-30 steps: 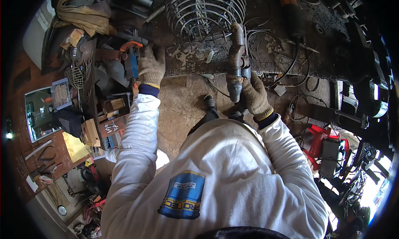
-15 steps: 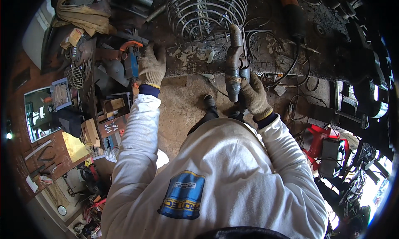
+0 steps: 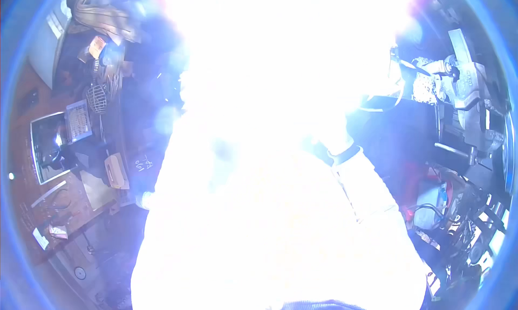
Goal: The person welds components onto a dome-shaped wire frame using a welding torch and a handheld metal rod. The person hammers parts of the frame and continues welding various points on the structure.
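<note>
A blinding white glare fills the middle of the head view and washes out the work area. Of my right hand, only a pale gloved patch above the dark cuff shows. Its fingers, and whatever they hold or touch, are lost in the light. My left hand is swallowed by the brightness; just the overexposed left sleeve can be made out. The bent pipe piece, the wire coil and the blue tool seen earlier are hidden.
A metal vise-like fixture stands at the right, brightly lit. Lower right are a pale machine and cluttered metal. On the left are a wire basket, a framed glass panel and crumpled cloth.
An intense flash has appeared over the bench, bleaching out both hands and everything between them. My right cuff stays in nearly the same place.
</note>
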The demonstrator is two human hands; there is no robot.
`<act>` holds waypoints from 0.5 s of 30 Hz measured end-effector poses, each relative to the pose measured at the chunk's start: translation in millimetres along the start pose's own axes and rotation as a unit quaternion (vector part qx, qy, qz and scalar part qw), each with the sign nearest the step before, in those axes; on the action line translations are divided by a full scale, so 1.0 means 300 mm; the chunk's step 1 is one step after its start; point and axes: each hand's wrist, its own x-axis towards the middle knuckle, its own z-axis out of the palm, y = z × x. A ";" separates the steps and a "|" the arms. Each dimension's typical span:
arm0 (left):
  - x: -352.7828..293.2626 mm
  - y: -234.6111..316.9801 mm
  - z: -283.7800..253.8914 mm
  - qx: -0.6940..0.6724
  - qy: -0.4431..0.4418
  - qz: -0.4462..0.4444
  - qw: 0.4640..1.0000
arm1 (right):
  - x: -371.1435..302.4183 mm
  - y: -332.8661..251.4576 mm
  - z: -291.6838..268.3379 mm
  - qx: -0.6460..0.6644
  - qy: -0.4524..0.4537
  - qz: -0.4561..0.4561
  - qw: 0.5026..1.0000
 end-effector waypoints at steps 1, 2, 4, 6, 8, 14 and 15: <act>0.014 -0.028 0.037 -0.007 0.046 0.042 0.998 | -0.004 -0.010 0.003 0.107 -0.023 -0.020 0.994; 0.011 -0.013 0.046 -0.073 0.081 0.102 0.989 | -0.011 0.009 -0.003 0.016 0.018 -0.060 0.998; 0.007 0.037 -0.018 0.037 0.024 0.047 0.998 | -0.017 0.015 -0.010 -0.159 0.057 -0.123 0.978; 0.023 -0.076 0.078 0.072 0.067 0.050 0.994 | -0.026 -0.012 0.019 -0.116 0.063 -0.100 0.986; 0.025 -0.066 0.060 0.079 0.140 0.165 0.973 | -0.024 -0.038 0.010 -0.029 0.045 -0.035 0.998; 0.012 -0.024 0.022 0.171 0.001 0.101 0.980 | -0.018 -0.006 0.001 -0.008 0.053 -0.008 0.999; 0.005 -0.025 0.023 0.227 0.024 0.134 0.964 | -0.017 -0.008 -0.003 -0.006 0.045 -0.006 0.999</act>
